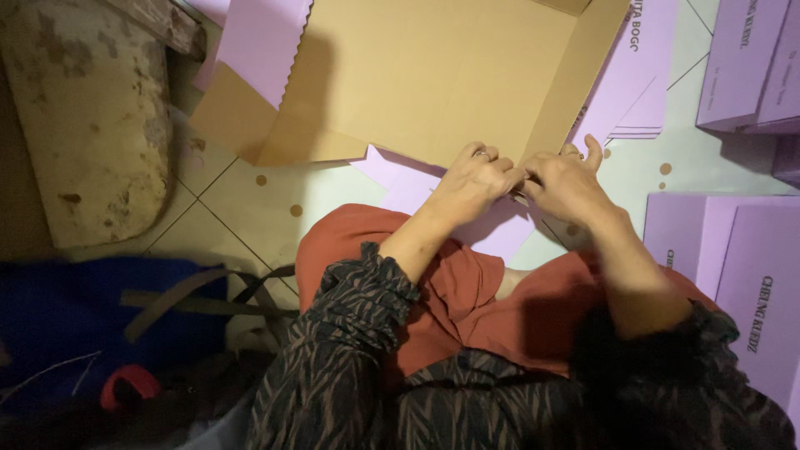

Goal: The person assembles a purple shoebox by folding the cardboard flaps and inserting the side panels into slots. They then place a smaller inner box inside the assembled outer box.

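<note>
The left hand point(475, 179) and the right hand point(567, 183) meet at the near edge of a large flat sheet of cardboard, brown on its inner face and lilac on its outer face point(433, 75). Both hands are curled, fingers bent down onto the sheet's lower edge where a lilac flap point(408, 179) sticks out; the fingertips of the two hands touch or nearly touch. The left hand wears a ring and pinches the edge; whether the right hand actually grips the cardboard or only presses on it cannot be told. The sheet lies on the pale tiled floor point(250, 208) at 12 o'clock from the hands, its right side flap standing up. At 3 o'clock sit folded lilac cardboard boxes point(733, 258), with more at 2 o'clock. At 10 o'clock lies a worn, stained wooden board point(92, 117). At 8 o'clock rests a dark blue bag with brown straps point(75, 317). The person's rust-red skirt point(467, 308) covers the knees below the hands.
</note>
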